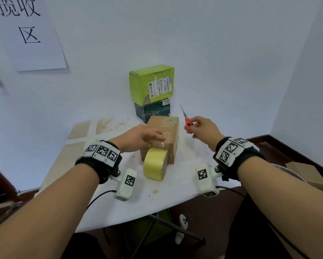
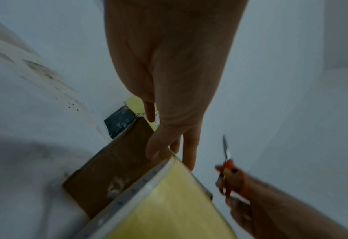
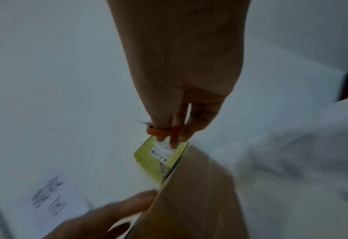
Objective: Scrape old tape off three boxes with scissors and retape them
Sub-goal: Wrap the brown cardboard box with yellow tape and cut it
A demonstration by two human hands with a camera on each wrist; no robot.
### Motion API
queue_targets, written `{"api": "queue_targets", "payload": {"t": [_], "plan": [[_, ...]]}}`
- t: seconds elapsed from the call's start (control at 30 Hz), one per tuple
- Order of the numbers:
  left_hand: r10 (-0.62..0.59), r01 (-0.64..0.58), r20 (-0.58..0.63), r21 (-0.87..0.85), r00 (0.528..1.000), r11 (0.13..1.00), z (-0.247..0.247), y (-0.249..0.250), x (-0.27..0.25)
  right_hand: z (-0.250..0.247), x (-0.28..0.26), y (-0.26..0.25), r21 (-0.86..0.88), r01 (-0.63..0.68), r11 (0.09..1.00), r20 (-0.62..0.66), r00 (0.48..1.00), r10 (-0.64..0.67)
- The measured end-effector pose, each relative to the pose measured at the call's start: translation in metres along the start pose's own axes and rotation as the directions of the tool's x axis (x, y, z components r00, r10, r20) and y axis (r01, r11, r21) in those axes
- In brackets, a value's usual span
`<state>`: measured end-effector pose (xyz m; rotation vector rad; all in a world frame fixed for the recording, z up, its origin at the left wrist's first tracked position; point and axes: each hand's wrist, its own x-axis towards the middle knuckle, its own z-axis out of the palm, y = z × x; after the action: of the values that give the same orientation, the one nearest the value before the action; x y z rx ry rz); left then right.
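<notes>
You are working on the plain brown cardboard box [image 1: 164,133], which is lying on the white-covered table [image 1: 175,184] and serves here as the landmark. Your left hand [image 1: 144,136] is resting flat on its top with the fingers laid straight, pressing down a clear strip that is running off the pale yellow roll of packing tape [image 1: 156,163]. That roll is standing on edge against the box's near face, touching it. Your right hand [image 1: 203,128] is hovering just to the right of the box, fingers curled through the handles of the small orange-handled scissors [image 1: 187,122], whose blades are pointing up and away, apart from the cardboard.

Judging by this, you are taping the brown box, and the strip is still joined to the roll, so cutting it looks like the step in hand. The box's top is looking mostly bare brown, with a pale scuffed patch showing on its left side in the left wrist view.

Behind the box, two more are waiting in a stack: a bright green carton [image 1: 151,83] with a white shipping label and a torn lower edge, sitting on a dark green box [image 1: 153,110]. Whether those two are already retaped, I cannot tell; the tear suggests the green carton is not finished.
</notes>
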<state>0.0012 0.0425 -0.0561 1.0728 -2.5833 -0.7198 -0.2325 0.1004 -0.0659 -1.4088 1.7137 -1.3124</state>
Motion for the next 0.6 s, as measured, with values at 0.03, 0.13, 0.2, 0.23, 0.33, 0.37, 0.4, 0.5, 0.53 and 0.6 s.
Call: {"api": "queue_targets", "payload": {"t": [0.03,0.13,0.2,0.23,0.33,0.37,0.4,0.5,0.53,0.6], "plan": [[0.006,-0.006,-0.016,0.002,1.0,1.0,0.0,0.0,0.001,0.006,-0.002,-0.01,0.033,0.066,0.997,0.027,0.997,-0.067],[-0.035,0.034,-0.009,-0.098,0.999,0.995,0.001,-0.002,0.0,0.028,-0.005,-0.026,-0.036,0.203,0.978,0.143,0.97,-0.196],[-0.097,0.072,-0.086,-0.263,0.992,0.962,0.001,-0.002,-0.003,0.039,-0.005,-0.026,-0.12,0.235,0.965,0.222,0.953,-0.204],[-0.15,0.09,-0.164,-0.326,0.975,0.941,0.0,-0.002,-0.006,0.043,-0.004,-0.023,-0.161,0.238,0.958,0.255,0.947,-0.193],[-0.357,0.169,-0.265,-0.539,0.896,0.825,-0.004,-0.002,-0.016,0.049,-0.003,-0.014,-0.256,0.222,0.941,0.273,0.95,-0.15],[-0.415,0.229,-0.204,-0.587,0.887,0.777,-0.004,-0.002,-0.019,0.049,-0.003,-0.013,-0.262,0.213,0.941,0.264,0.954,-0.142],[-0.457,0.31,-0.105,-0.602,0.883,0.736,-0.003,-0.001,-0.023,0.05,-0.004,-0.013,-0.268,0.209,0.94,0.258,0.956,-0.139],[-0.485,0.478,0.146,-0.551,0.862,0.684,0.006,0.004,-0.029,0.05,-0.008,-0.016,-0.306,0.223,0.926,0.255,0.956,-0.145],[-0.479,0.487,0.179,-0.57,0.86,0.662,0.011,0.007,-0.029,0.05,-0.01,-0.017,-0.334,0.23,0.914,0.252,0.956,-0.148],[-0.453,0.466,0.203,-0.648,0.868,0.603,0.019,0.013,-0.027,0.049,-0.014,-0.017,-0.388,0.252,0.887,0.244,0.956,-0.165]]}}
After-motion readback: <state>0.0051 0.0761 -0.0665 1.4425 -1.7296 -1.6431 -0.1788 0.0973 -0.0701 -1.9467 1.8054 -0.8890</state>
